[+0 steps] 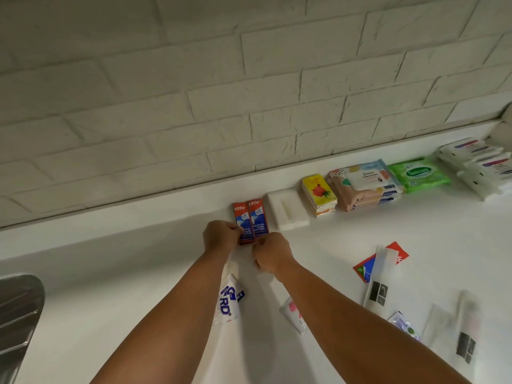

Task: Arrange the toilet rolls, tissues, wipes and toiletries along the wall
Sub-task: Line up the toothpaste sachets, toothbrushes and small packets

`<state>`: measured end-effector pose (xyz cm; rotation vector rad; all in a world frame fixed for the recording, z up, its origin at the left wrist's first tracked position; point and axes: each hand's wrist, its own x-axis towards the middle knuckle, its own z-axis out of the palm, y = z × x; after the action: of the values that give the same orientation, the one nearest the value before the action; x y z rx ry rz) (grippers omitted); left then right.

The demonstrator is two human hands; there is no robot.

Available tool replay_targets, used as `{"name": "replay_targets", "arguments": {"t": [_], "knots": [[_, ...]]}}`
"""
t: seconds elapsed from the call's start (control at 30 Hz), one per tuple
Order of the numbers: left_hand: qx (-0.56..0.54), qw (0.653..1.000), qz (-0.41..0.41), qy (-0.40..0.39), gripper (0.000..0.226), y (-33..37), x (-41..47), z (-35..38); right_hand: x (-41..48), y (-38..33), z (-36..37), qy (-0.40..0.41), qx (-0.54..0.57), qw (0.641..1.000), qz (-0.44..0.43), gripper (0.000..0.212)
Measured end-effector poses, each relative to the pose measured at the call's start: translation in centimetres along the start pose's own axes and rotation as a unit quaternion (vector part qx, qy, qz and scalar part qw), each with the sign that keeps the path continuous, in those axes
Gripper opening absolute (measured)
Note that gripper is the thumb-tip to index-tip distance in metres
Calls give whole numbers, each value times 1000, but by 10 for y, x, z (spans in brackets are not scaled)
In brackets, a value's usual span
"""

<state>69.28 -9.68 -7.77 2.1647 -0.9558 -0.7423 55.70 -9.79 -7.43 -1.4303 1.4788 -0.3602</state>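
The head camera looked down on a white counter (pixel 138 273) that ran along a white brick wall (pixel 194 92). Both forearms crossed the lower middle of the view and hid parts of what lay under them: a white tube with blue lettering (pixel 228 302) beneath the left arm and a small pink-and-white tube (pixel 293 314) beneath the right. A grey metal object (pixel 16 314) was cut off at the left edge. At the right edge a pile of white packs (pixel 479 167) was cropped, and its print was too small to read. Clear wrapped items (pixel 465 328) near the lower right were blurred.

The left hand (pixel 221 236) and right hand (pixel 273 252) reached forward, knuckles up, fingers curled. Each pinched the near end of a toothpaste box; the fingertips were hidden, so how tightly they closed could not be told.

The two red toothpaste boxes (pixel 251 220) lay flat and side by side, touching, near the counter's back edge. To their right along that edge sat a white soap bar (pixel 288 209), a stack of yellow tissue packs (pixel 318 194), a stack of wipes (pixel 365 184) and a green wipes pack (pixel 419 174). A red sachet (pixel 393 252) lay partly under a clear wrapper (pixel 379 275), well apart from the row.
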Motion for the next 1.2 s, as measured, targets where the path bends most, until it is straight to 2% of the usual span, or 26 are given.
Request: {"name": "replay_targets", "arguments": {"t": [0.13, 0.4, 0.53, 0.67, 0.8, 0.97, 1.2], "knots": [[32, 999, 22, 11, 22, 0, -3, 2, 2, -1, 1, -3, -13, 1000, 0, 20], [17, 1000, 16, 19, 28, -1, -9, 0, -3, 1, -3, -18, 0, 1000, -14, 21], [23, 998, 39, 53, 25, 6, -22, 1, -17, 3, -14, -26, 24, 998, -53, 22], [10, 995, 69, 71, 15, 27, -55, 8, -39, 12, -43, 15, 6, 994, -110, 26], [9, 990, 133, 52, 13, 45, -90, 28, -53, 34, -81, 80, -51, 984, -151, 27], [-15, 981, 193, -13, 14, 66, -127, 72, -56, 70, -131, 106, -152, 970, -157, 29], [73, 970, 202, -110, 27, 85, -161, 146, -51, 117, -192, 63, -322, 927, -184, 29]]}}
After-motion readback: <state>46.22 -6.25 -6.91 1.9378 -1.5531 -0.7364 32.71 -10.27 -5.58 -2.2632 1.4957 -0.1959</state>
